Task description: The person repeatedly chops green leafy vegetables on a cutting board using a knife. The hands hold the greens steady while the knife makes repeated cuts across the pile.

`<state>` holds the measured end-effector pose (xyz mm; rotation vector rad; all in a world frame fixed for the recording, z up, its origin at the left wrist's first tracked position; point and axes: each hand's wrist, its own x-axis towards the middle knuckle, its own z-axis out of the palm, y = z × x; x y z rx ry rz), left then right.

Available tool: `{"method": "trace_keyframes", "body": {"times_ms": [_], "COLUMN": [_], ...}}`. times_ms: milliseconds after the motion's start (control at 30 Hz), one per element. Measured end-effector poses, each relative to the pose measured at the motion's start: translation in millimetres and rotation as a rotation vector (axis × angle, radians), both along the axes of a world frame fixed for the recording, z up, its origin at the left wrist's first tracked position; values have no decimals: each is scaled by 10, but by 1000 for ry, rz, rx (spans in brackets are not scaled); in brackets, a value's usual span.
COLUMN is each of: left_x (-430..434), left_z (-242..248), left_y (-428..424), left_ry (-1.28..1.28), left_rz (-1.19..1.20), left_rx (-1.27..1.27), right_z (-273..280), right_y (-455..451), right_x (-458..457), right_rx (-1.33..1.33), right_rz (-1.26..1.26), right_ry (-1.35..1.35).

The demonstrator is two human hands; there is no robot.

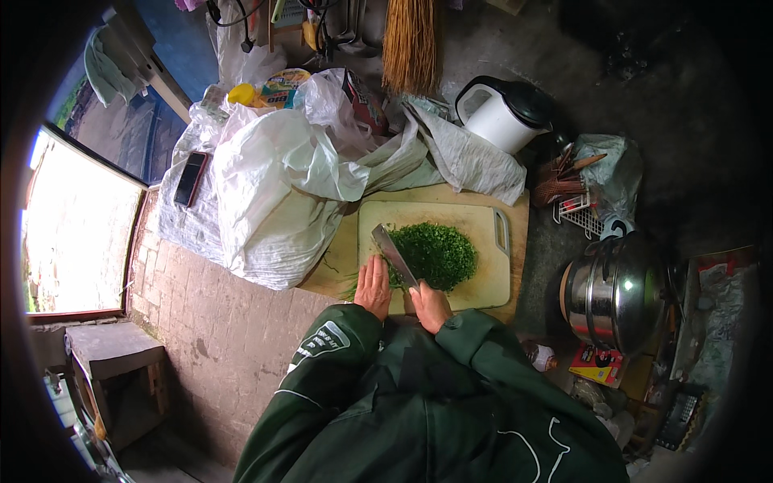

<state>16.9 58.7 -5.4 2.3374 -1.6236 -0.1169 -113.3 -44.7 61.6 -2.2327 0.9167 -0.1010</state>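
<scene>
My right hand (430, 307) is closed round the handle of a kitchen knife (394, 255), whose broad blade points up and left over the board. Flat beside the blade, with fingers extended, my left hand (372, 287) rests on long green stalks (351, 286) at the board's lower left edge. A heap of finely chopped greens (444, 256) lies right of the blade. All of this is on a pale plastic cutting board (493, 288) with a grey handle at its right end. Part of the stalks is hidden under my left hand.
A wooden surface (520, 241) lies beneath the board. White cloth and plastic (272, 205) bulge at its left, with a phone (191, 179) beyond. A white electric kettle (504, 118) stands at the upper right, a steel pot (616, 296) at the right. A straw broom (412, 48) hangs at the top.
</scene>
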Motion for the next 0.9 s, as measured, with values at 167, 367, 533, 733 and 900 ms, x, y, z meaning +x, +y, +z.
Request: {"method": "trace_keyframes", "body": {"times_ms": [167, 367, 533, 733, 900], "left_x": [-3, -9, 10, 17, 19], "left_z": [-46, -68, -56, -27, 8], "left_y": [1, 3, 18, 26, 28], "left_ry": [-11, 18, 39, -1, -38], "left_rz": [5, 9, -4, -1, -19], "left_rx": [12, -25, -63, -87, -42], "right_z": [-62, -81, -61, -22, -32], "right_y": [22, 26, 34, 35, 34], "right_x": [-19, -18, 4, 30, 77], "right_rx": [-55, -37, -24, 5, -1], "right_rz": [21, 20, 16, 5, 3], "right_ry": [-52, -46, -16, 27, 44]}}
